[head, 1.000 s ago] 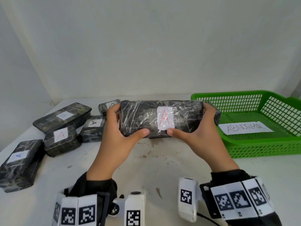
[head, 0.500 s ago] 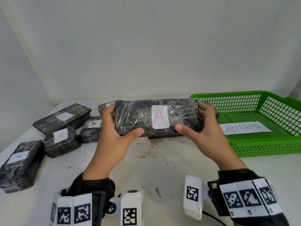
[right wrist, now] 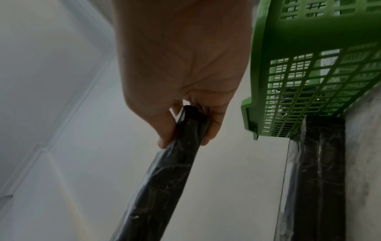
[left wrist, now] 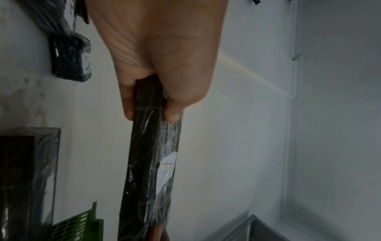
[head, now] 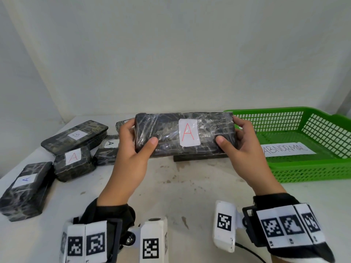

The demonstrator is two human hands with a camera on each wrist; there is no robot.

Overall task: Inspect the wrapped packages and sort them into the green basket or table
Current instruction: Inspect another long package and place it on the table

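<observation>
Head view bright, evenly lit — wrist views dimmer, soft, warped at edges.

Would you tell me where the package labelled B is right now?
In the head view, the package labelled B lies far left on the table, behind a red-A package.

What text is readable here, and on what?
"A", red, on the white label of the held package, gripped by the left hand and right hand.
"ABNORMAL" on the paper sheet in the green basket.
"B" on the long package.
"A", red, on the small package.
"A", black, on the package behind it.
"A", blue, on the nearest left package.
Wrist markers: patterns only, no text.
</observation>
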